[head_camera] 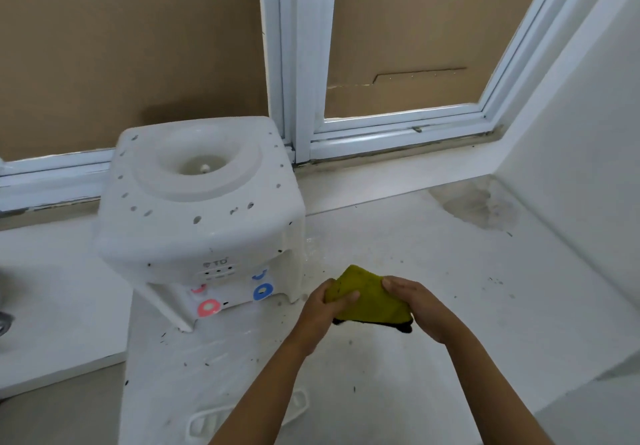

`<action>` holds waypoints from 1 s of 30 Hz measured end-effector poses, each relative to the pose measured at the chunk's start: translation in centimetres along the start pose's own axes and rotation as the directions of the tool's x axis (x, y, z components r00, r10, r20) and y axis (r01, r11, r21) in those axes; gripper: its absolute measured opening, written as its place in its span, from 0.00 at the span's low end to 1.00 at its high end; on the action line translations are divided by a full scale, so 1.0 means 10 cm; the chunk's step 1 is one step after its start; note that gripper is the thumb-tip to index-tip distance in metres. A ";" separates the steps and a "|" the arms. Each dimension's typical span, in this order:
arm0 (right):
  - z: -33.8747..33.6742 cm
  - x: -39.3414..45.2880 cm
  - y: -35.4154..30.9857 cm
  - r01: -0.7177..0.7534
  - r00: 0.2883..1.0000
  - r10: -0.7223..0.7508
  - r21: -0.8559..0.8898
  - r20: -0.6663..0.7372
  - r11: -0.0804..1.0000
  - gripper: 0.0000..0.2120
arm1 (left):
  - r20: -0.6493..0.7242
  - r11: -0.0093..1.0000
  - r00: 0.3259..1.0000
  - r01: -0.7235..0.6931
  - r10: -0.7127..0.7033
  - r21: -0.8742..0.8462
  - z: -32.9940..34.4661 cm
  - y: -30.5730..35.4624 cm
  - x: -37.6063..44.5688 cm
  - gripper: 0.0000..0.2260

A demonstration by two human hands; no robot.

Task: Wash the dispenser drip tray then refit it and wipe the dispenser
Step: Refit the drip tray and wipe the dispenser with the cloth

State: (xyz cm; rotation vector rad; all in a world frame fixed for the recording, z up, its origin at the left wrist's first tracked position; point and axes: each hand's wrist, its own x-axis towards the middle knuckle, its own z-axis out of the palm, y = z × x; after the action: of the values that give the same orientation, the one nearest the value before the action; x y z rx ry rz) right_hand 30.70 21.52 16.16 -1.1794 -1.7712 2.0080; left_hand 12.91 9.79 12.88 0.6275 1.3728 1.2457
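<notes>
**Head view: cloth in both hands, dispenser waiting for its wipe**

Head camera looks down on a white tabletop (398, 244), and both hands are busy with a yellow cloth (369, 297) that has a dark edge hanging beneath it. The left hand (323, 306) has its grip clenched around the cloth's near-left corner, thumb laid over the top; the right hand (420, 306) pinches the opposite side, fingers curled under the fabric. The cloth is bunched between them, held just above the tabletop, right of the dispenser's front.

The dispenser (201, 202) stands on the tabletop to the left, against the window frame (298, 64), its bottle well open on top, a red tap (209, 308) and a blue tap (263, 291) on the front. The drip tray (249, 417) looks to be the pale slotted piece lying flat at the bottom of the frame, partly behind the left forearm, well apart from the dispenser, so by my reading it is not refitted; whether it has been washed I cannot tell.

Judging by the cloth, the wiping step is being readied: it looks like folding or wringing. The next move calls for one hand to carry the cloth left onto the casing.

Around it: dark specks scattered over tabletop and casing, a wet patch beside the dispenser's right flank, a grey stain (481, 205) in the far corner. Cardboard (121, 46) covers the panes. Nothing blocks the path to the dispenser.
</notes>
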 end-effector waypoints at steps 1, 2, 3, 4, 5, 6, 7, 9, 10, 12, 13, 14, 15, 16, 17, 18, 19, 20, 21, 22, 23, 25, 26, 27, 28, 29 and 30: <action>-0.09 0.07 0.03 -0.024 1.000 0.024 -0.019 -0.008 1.000 0.20 | -0.004 1.000 1.000 -0.004 0.004 0.019 0.05 0.04 0.06 0.11; -0.17 0.13 0.06 -0.050 0.999 0.050 -0.031 -0.003 0.998 0.20 | -0.015 0.999 1.000 -0.014 0.015 0.043 0.11 0.07 0.12 0.10; -0.22 0.18 0.07 -0.072 0.997 0.072 -0.042 0.005 0.997 0.19 | -0.018 0.997 0.999 -0.028 0.029 0.073 0.15 0.08 0.19 0.10; -0.25 0.23 0.06 -0.083 0.996 0.084 -0.059 0.014 0.995 0.19 | -0.027 0.995 0.999 -0.037 0.040 0.095 0.20 0.09 0.25 0.12; -0.28 0.28 0.06 -0.078 0.997 0.079 -0.072 0.020 0.994 0.20 | -0.037 0.994 0.998 -0.037 0.041 0.105 0.23 0.10 0.31 0.13; -0.28 0.32 0.05 -0.065 0.998 0.066 -0.076 0.019 0.995 0.19 | -0.054 0.995 0.998 -0.031 0.037 0.096 0.26 0.11 0.37 0.14; -0.29 0.36 0.04 -0.048 0.999 0.049 -0.063 0.015 0.997 0.18 | -0.068 0.998 0.997 -0.018 0.022 0.066 0.26 0.10 0.43 0.16; -0.30 0.45 0.09 -0.025 1.000 0.025 -0.013 -0.003 1.000 0.15 | -0.077 0.998 0.996 0.037 -0.041 -0.050 0.24 0.04 0.54 0.21; -0.31 0.50 0.13 -0.020 1.000 0.020 0.024 -0.006 1.000 0.13 | -0.068 0.991 0.995 0.066 -0.074 -0.118 0.22 0.01 0.58 0.21; -0.32 0.61 0.23 -0.028 0.999 0.030 0.109 -0.016 0.994 0.12 | -0.071 0.978 0.990 0.106 -0.121 -0.180 0.18 -0.09 0.68 0.18; -0.33 0.66 0.27 -0.036 0.999 0.039 0.129 -0.025 0.991 0.11 | -0.109 0.981 0.985 0.114 -0.132 -0.158 0.16 -0.14 0.74 0.17; -0.33 0.73 0.30 -0.047 0.998 0.053 0.132 -0.041 0.990 0.10 | -0.163 0.985 0.978 0.113 -0.133 -0.127 0.16 -0.18 0.79 0.15; -0.33 0.79 0.34 -0.060 0.996 0.067 0.115 -0.057 0.992 0.10 | -0.220 0.989 0.966 0.115 -0.133 -0.094 0.17 -0.21 0.86 0.14; -0.34 0.87 0.38 -0.077 0.994 0.084 0.096 -0.071 0.992 0.09 | -0.271 0.990 0.953 0.121 -0.137 -0.075 0.19 -0.23 0.92 0.14; -0.35 0.96 0.43 -0.089 0.992 0.096 0.076 -0.086 0.993 0.09 | -0.317 0.989 0.937 0.135 -0.147 -0.061 0.21 -0.25 1.00 0.13; -0.35 1.05 0.48 -0.092 0.990 0.098 0.060 -0.101 0.994 0.09 | -0.358 0.988 0.921 0.146 -0.152 -0.044 0.22 -0.27 1.08 0.13; -0.36 1.15 0.53 -0.095 0.988 0.100 0.043 -0.117 0.995 0.09 | -0.392 0.987 0.907 0.160 -0.154 -0.019 0.22 -0.29 1.17 0.13; -0.36 1.25 0.58 -0.098 0.986 0.101 0.026 -0.132 0.995 0.09 | -0.418 0.985 0.895 0.175 -0.155 0.010 0.21 -0.31 1.25 0.14; -0.36 1.35 0.61 -0.101 0.984 0.100 0.007 -0.146 0.995 0.08 | -0.440 0.980 0.885 0.195 -0.155 0.047 0.19 -0.34 1.34 0.14; -0.35 1.45 0.63 -0.100 0.982 0.096 -0.020 -0.160 0.995 0.08 | -0.459 0.972 0.875 0.216 -0.154 0.087 0.17 -0.35 1.43 0.14; -0.35 1.55 0.66 -0.100 0.981 0.090 -0.052 -0.175 0.994 0.07 | -0.475 0.964 0.867 0.234 -0.150 0.123 0.14 -0.36 1.50 0.14; -0.34 1.75 0.68 -0.097 0.975 0.071 -0.120 -0.210 0.988 0.08 | -0.501 0.958 0.857 0.235 -0.123 0.167 0.09 -0.35 1.63 0.13; -0.34 1.84 0.68 -0.095 0.971 0.059 -0.147 -0.231 0.985 0.08 | -0.515 0.957 0.851 0.226 -0.103 0.180 0.07 -0.34 1.69 0.12; -0.34 1.94 0.67 -0.090 0.966 0.045 -0.170 -0.254 0.981 0.08 | -0.529 0.957 0.845 0.212 -0.079 0.196 0.04 -0.33 1.74 0.12; -0.33 2.02 0.64 -0.082 0.960 0.027 -0.187 -0.278 0.979 0.08 | -0.542 0.957 0.839 0.193 -0.047 0.215 0.02 -0.32 1.79 0.13; -0.33 2.09 0.62 -0.077 0.954 0.014 -0.198 -0.298 0.977 0.08 | -0.556 0.955 0.831 0.183 -0.022 0.235 -0.01 -0.32 1.84 0.13; -0.33 2.16 0.60 -0.067 0.951 0.001 -0.204 -0.310 0.977 0.09 | -0.568 0.951 0.823 0.178 -0.003 0.253 -0.03 -0.31 1.88 0.15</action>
State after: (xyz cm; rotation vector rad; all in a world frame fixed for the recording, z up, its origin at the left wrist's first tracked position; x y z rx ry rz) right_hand 20.80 35.99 1.87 -1.5030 -1.8434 1.5711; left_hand 9.10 25.63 3.04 0.3932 2.0915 1.2029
